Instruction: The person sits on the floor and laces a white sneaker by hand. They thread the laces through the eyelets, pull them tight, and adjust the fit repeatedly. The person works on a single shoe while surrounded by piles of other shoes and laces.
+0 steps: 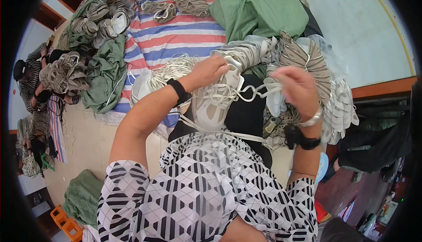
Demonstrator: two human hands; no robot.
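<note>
On my lap lies a beige and white shoe upper (210,110), its toe towards me, with white laces crossing its front. My left hand (210,71) is closed on the upper's collar at the far end. A white shoelace (248,93) runs slack and twisted from the upper to my right hand (299,88). That hand, smeared a little by motion, is raised to the right with the lace at its fingers. A pale cord (228,134) crosses my waist below the toe. Left of the upper lies a heap of white laces (170,74).
Stacked shoe uppers (248,50) and a fanned beige bundle (303,64) lie beyond my knees and to the right. A green sack (261,13) rests on the striped sheet (176,33). At far left another person (30,72) sits by more uppers. An orange stool (66,224) stands lower left.
</note>
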